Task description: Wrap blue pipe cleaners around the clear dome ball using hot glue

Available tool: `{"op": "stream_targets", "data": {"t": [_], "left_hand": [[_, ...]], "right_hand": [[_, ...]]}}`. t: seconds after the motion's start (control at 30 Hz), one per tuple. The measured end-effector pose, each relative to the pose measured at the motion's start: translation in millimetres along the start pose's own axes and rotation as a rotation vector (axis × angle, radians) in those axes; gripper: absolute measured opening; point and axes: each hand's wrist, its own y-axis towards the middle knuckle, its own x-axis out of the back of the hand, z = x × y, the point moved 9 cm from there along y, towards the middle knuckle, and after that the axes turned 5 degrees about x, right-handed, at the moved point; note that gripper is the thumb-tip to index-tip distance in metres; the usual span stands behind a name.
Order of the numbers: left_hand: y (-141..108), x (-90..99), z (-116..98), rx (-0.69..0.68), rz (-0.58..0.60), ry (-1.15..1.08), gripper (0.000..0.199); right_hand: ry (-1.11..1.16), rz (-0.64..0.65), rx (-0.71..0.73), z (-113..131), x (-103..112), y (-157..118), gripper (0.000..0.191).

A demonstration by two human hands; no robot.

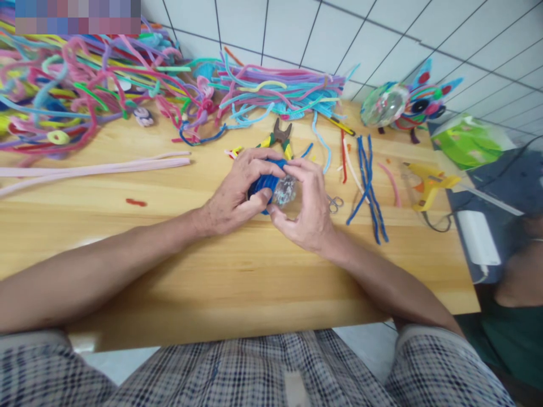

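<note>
Between my hands is a small clear plastic bottle [285,192], its left part wrapped in blue pipe cleaner [263,182]. My left hand [244,189] is closed around the blue-wrapped part, with the thumb pressed on its near side. On the clear end, my right hand [309,203] grips with thumb and fingertips curved around it. Just beyond my hands lie pliers [281,135] with yellow and green handles. Small scissors [336,203] rest right of my right hand, partly hidden by it. Farther right are several loose blue pipe cleaners [369,189].
A large heap of colourful pipe cleaners [76,85] covers the back left, and a bundle [284,90] lies at the back middle. A yellow glue gun [432,183] and a decorated bottle animal [403,104] stand at the right. A person's arm [521,271] shows at the right edge.
</note>
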Motion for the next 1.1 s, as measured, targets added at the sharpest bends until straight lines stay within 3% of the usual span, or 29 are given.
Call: {"op": "stream_targets", "data": {"t": [1.1], "left_hand": [[-0.3, 1.3, -2.7, -0.024, -0.02, -0.001, 0.027]], "right_hand": [[-0.04, -0.037, 0.041, 7.3, 3.6, 2.4, 0.065]]}}
